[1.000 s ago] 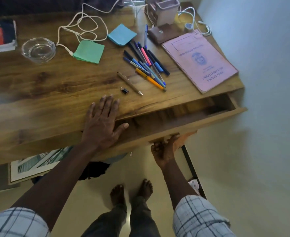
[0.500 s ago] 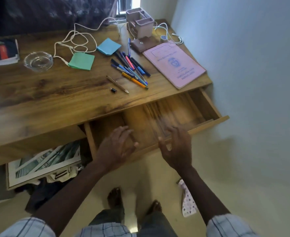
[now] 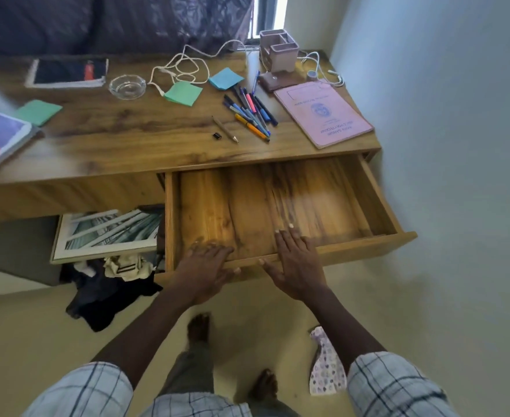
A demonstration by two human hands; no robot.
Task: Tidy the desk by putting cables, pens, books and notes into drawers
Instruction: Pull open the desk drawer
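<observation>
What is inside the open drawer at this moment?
The drawer shows only its bare wooden floor. The left hand and right hand lie over its front edge, covering a strip there, and the desktop hides the rear.

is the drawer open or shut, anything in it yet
Open and empty: the drawer is pulled far out, its wooden floor bare. The left hand and right hand rest on its front edge.
</observation>
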